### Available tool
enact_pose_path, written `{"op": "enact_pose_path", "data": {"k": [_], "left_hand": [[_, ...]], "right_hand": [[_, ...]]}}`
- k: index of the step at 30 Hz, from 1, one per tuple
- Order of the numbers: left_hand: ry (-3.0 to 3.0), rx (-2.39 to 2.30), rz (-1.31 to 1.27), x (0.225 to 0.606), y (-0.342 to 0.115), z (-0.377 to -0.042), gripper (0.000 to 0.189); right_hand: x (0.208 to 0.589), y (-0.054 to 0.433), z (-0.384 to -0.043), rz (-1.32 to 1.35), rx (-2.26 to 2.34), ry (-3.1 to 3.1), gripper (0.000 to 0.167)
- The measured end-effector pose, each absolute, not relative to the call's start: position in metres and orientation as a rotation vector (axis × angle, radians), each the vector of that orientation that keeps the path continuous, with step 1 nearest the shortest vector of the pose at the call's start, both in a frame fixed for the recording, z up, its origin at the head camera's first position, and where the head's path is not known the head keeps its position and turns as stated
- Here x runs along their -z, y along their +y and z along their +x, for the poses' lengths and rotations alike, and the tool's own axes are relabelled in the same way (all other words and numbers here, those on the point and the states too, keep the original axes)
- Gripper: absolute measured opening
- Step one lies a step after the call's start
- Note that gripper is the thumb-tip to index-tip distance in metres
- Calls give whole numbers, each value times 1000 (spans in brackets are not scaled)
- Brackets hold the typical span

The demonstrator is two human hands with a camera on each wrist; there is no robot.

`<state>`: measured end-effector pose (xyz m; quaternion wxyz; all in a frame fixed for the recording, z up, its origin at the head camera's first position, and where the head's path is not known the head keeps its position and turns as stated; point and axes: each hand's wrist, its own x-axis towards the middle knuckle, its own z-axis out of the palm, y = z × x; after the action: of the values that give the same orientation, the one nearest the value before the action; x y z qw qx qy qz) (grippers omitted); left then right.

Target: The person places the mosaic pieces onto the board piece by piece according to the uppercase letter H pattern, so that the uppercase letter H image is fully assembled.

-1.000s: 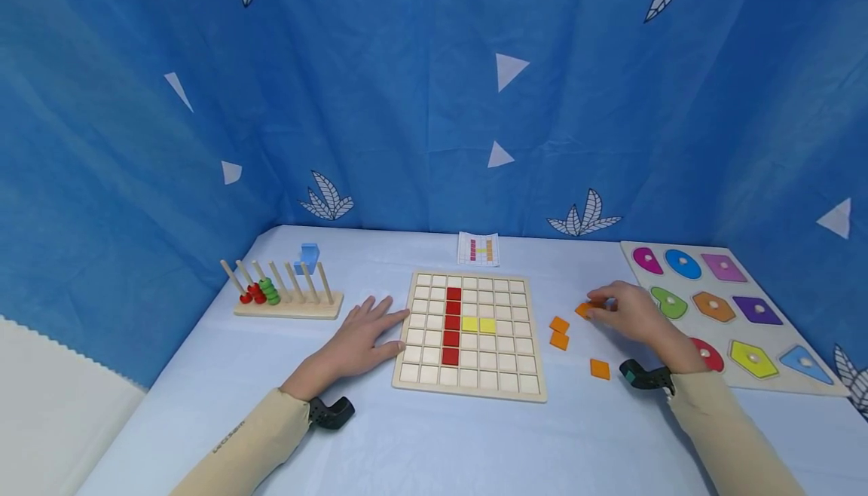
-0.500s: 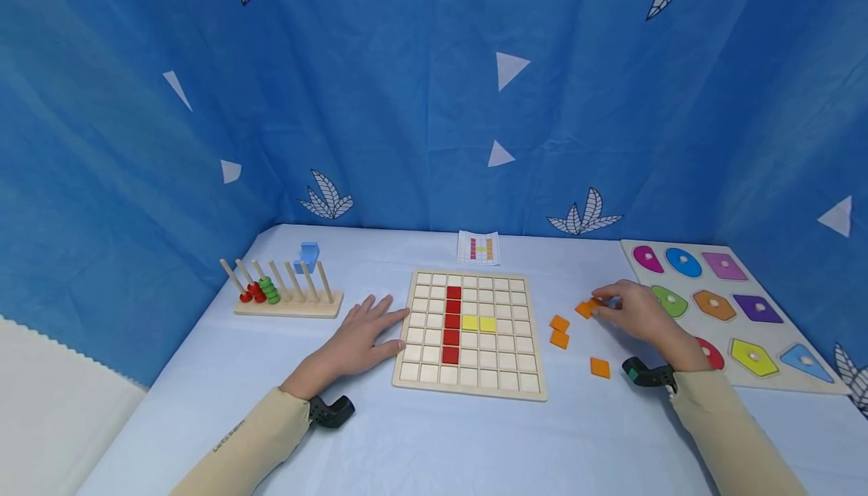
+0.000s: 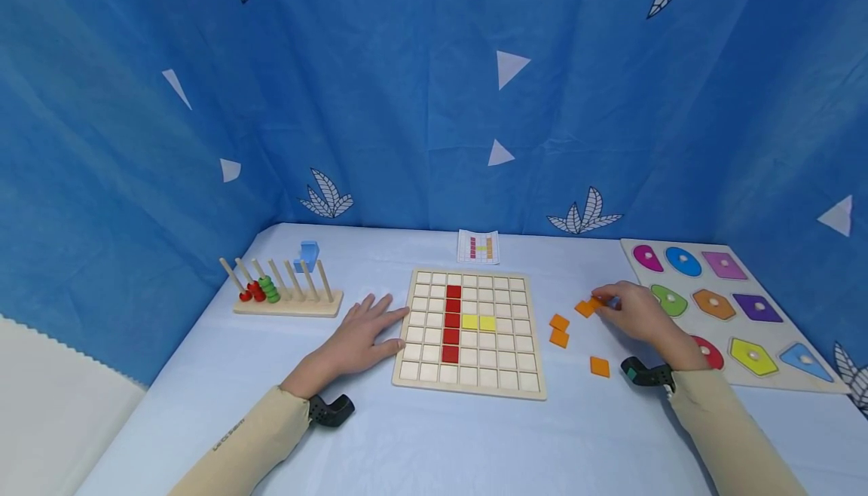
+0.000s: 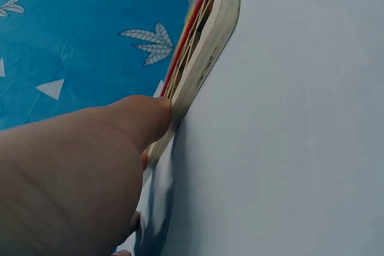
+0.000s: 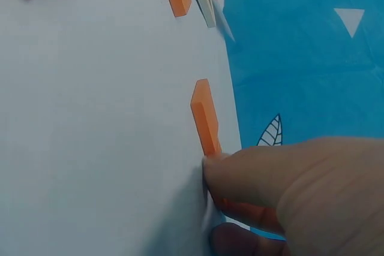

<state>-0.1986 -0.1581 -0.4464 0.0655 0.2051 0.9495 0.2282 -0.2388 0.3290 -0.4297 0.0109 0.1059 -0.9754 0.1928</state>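
My left hand (image 3: 366, 336) lies with fingers spread on the table, thumb and index fingertips at the left edge of a wooden grid board (image 3: 470, 390). In the left wrist view, the thumb (image 4: 144, 118) presses the board's side (image 4: 207, 58). A column of red square tiles (image 3: 452, 320) and two yellow tiles (image 3: 478, 323) sit in the grid. Right of the board, my right hand (image 3: 631, 313) pinches an orange square tile (image 3: 596, 303), partly hidden by the fingertips. Another orange tile (image 3: 584, 308) lies right against it, also visible in the right wrist view as an orange tile (image 5: 204, 115).
More orange tiles (image 3: 559, 338) lie between board and right hand, one orange tile (image 3: 600, 366) nearer. A printed pattern card (image 3: 478, 248) lies behind the board. A peg counting stand (image 3: 288, 307) and blue block (image 3: 308, 255) stand left; a shape puzzle board (image 3: 728, 315) lies right.
My right hand has shifted slightly right from over the orange tiles, so two now show at its fingertips. The left hand and the grid board stay where they were.
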Motion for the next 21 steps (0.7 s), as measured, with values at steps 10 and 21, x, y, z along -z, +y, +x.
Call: {"op": "enact_pose_path", "data": {"k": [10, 21], "left_hand": [[2865, -696, 618, 446, -158, -198, 59], [2873, -692, 625, 447, -158, -198, 59]], "right_hand": [[428, 327, -238, 299, -602, -3058, 35], [428, 328, -237, 289, -550, -3080, 33]]}}
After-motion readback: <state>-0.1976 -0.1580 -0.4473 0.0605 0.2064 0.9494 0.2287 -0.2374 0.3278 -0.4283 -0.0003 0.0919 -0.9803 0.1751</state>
